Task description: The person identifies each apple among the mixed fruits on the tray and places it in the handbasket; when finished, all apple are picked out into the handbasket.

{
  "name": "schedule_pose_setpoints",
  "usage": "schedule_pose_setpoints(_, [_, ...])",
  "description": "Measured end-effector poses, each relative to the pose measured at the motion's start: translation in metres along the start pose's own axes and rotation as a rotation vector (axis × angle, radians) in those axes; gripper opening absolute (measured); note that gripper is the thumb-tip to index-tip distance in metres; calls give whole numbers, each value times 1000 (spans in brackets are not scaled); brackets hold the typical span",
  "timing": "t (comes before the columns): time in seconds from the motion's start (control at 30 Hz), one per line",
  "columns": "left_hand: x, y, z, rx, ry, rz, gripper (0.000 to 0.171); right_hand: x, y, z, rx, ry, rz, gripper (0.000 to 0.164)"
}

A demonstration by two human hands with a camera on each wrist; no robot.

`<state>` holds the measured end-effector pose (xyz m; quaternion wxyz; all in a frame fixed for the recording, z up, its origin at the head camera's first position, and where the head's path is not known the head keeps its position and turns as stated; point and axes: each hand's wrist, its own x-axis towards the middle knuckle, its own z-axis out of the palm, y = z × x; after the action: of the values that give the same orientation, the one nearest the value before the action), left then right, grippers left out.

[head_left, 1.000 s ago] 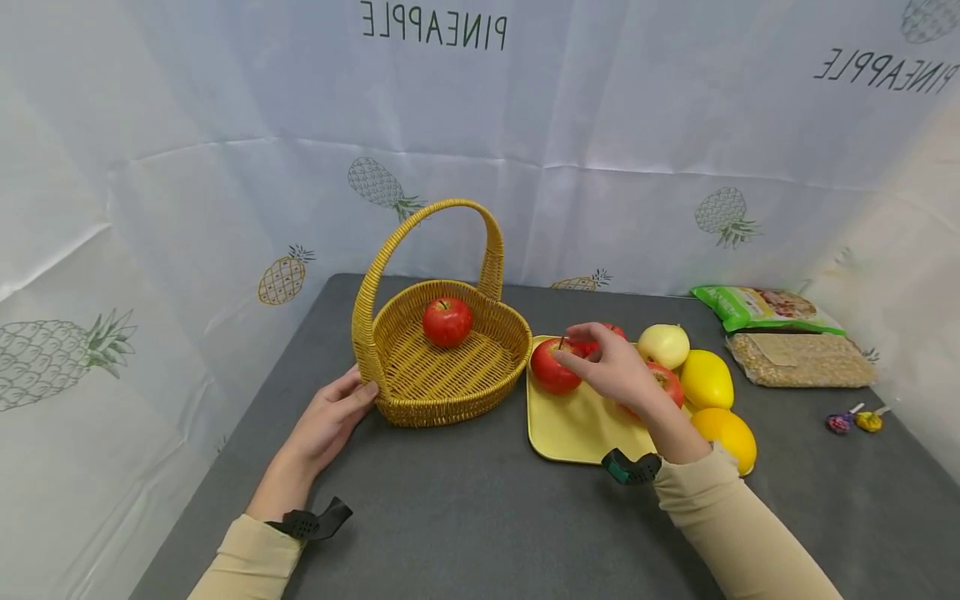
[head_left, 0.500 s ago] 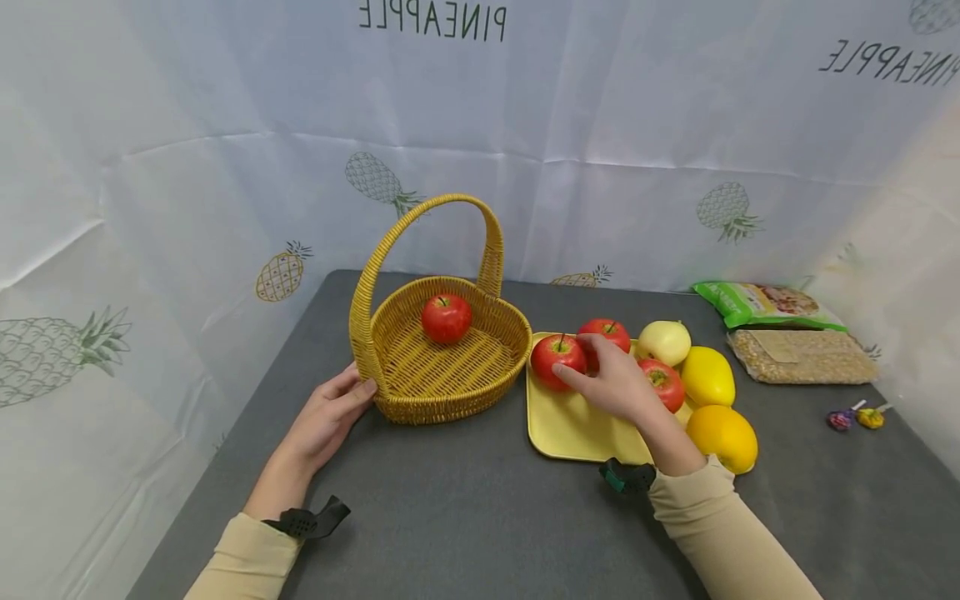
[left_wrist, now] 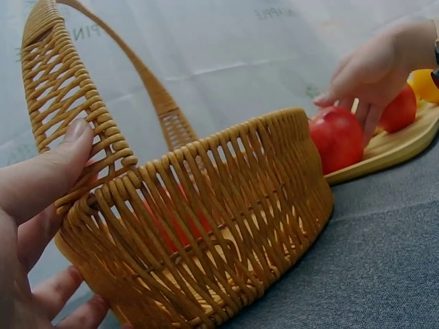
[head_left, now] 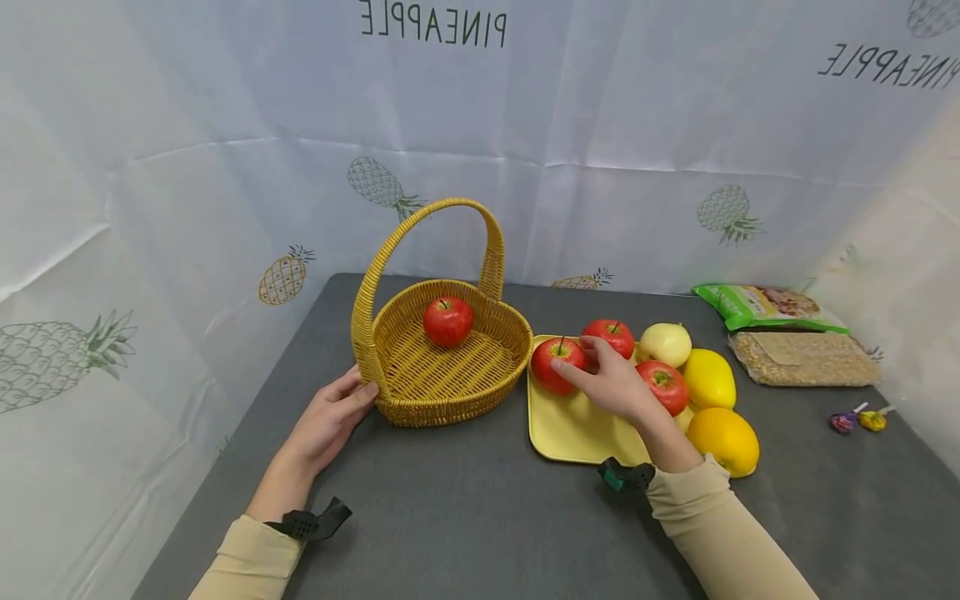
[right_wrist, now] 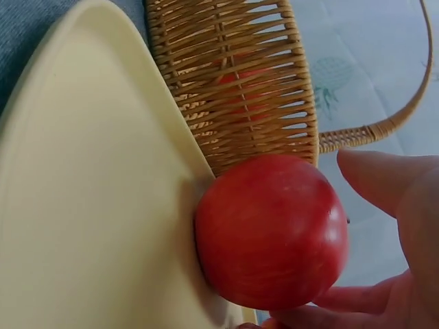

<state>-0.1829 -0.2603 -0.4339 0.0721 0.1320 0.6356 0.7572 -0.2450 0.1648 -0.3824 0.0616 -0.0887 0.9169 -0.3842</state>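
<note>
A heart-shaped woven basket (head_left: 442, 410) with a tall arched handle stands left of centre, one red apple (head_left: 447, 322) inside. My left hand (head_left: 333, 421) holds its left corner, thumb (left_wrist: 72, 147) laid against the foot of the handle and fingers along the outer wall. Beside the basket is a yellow tray (head_left: 573, 433). My right hand (head_left: 611, 383) reaches round the tray's leftmost apple (right_wrist: 271, 233). In the right wrist view, the thumb (right_wrist: 377, 175) shows a gap from the apple's skin, while fingertips at the far side are partly hidden behind it.
Two more red apples (head_left: 662, 387) sit on the tray, near a pale round fruit (head_left: 665, 344), a yellow fruit (head_left: 707, 379) and an orange one (head_left: 723, 442). Farther right lie a green packet (head_left: 768, 307), a bag of grains (head_left: 802, 358) and two lollipops (head_left: 842, 422). A curtain hangs behind.
My right hand has lowered slightly, its fingers going between the leftmost apple and the one behind. My left hand stays at the basket's corner.
</note>
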Motion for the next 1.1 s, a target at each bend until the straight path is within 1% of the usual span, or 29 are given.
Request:
schedule_pose_setpoints(0.1, [0, 0, 0, -5, -3, 5, 26, 2, 1, 0, 29, -11, 7, 98])
schedule_pose_setpoints(0.37, [-1, 1, 0, -23, -12, 10, 27, 4, 4, 5, 38, -45, 21, 101])
schedule_pose_setpoints(0.57, [-1, 2, 0, -20, -24, 10, 27, 4, 7, 7, 84, -19, 17, 93])
schedule_pose_setpoints(0.73, [-2, 2, -1, -22, -29, 9, 28, 5, 9, 9, 92, -20, 26, 95])
schedule_pose_setpoints(0.9, [-1, 3, 0, 1, -15, 5, 31, 3, 9, 8, 85, -43, 20, 97])
schedule_pose_setpoints(1.0, [-1, 4, 0, 13, -9, -2, 36, 1, 7, 7, 81, -71, 35, 95])
schedule_pose_setpoints(1.1, [-2, 4, 0, 6, -16, -4, 33, -1, 6, 8, 89, -94, 56, 94])
